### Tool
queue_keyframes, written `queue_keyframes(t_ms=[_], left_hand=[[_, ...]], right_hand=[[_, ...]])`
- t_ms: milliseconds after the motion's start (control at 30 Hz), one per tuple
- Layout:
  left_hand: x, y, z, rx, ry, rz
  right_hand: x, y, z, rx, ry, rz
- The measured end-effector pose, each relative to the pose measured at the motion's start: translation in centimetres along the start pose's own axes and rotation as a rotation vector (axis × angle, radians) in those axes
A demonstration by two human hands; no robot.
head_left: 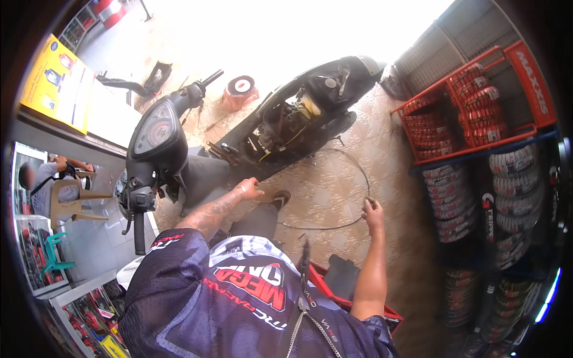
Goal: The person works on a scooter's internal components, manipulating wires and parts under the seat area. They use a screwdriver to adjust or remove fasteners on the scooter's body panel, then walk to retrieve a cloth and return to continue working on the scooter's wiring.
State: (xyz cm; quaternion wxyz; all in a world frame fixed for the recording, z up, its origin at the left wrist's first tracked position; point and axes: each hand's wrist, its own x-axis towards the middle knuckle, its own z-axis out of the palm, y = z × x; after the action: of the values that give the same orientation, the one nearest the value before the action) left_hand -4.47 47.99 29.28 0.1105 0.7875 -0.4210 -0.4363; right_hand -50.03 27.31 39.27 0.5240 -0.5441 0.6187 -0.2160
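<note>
A long thin dark cable is pinched in my right hand, out to the right above the tiled floor. From there it bends in a wide curve, one stretch running up toward the scooter's side and the other back left near my leg. My left hand is closed beside the footboard of the black scooter; what its fingers hold, if anything, is hidden. The scooter's seat area is uncovered, showing the inner parts. Its handlebar and round gauge stand at the left.
A red tray lies on the floor close to my right side. Racks of stacked tyres line the right. A round container and a loose black panel sit beyond the scooter. At far left a person sits by a beige chair.
</note>
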Motion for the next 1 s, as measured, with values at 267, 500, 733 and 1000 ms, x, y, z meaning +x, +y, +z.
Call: queue_keyframes(t_ms=[267, 500, 733, 1000], left_hand=[[11.4, 0.8, -1.4, -0.019, -0.101, -0.192], [15.4, 4.2, -4.2, -0.135, -0.097, -0.264], [16.5, 4.1, -4.9, -0.224, -0.025, -0.401], [16.1, 3.7, -1.1, -0.315, 0.216, -0.597]], right_hand=[[2.8, 9.4, -3.5, -0.274, 0.048, 0.599], [3.4, 11.6, -1.2, 0.254, -0.304, 1.181], [17.8, 4.6, -0.9, 0.467, -0.295, 1.131], [33.7, -1.1, -3.7, -0.730, -0.585, 0.665]])
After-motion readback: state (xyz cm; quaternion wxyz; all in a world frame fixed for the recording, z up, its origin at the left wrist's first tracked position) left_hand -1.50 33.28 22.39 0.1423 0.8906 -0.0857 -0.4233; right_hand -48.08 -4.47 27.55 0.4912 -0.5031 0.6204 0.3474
